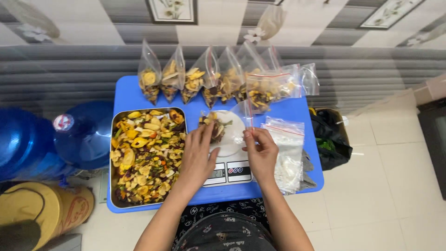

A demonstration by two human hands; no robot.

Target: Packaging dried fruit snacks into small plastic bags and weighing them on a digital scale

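Currently a clear zip bag point(226, 126) with a red seal strip lies on the white scale point(231, 155), which stands at the middle of the blue table point(123, 100). The bag's mouth is pinched by the right hand point(261, 151) at the scale's right edge, thumb and forefinger closed narrowly on the strip. The left hand point(199, 155) is laid at the scale's left side, fingers loosely spread and bent, touching the dried fruit point(213, 126) inside the bag; nothing is seen gripped in it.

Left of the scale stands the metal tray point(113, 186) of mixed dried fruit. Behind the scale, filled bags point(209, 81) are lined up along the table's far edge. Right of the scale lies a stack of empty bags point(287, 153).

For this step to be done well, the mouth should probably be kept open and raised by the right hand so that pieces are not spilled onto the pan. Pieces are best moved a few at a time, with the hands lifted clear before the display point(227, 173) is read, since any pressure would likely falsify the weight.
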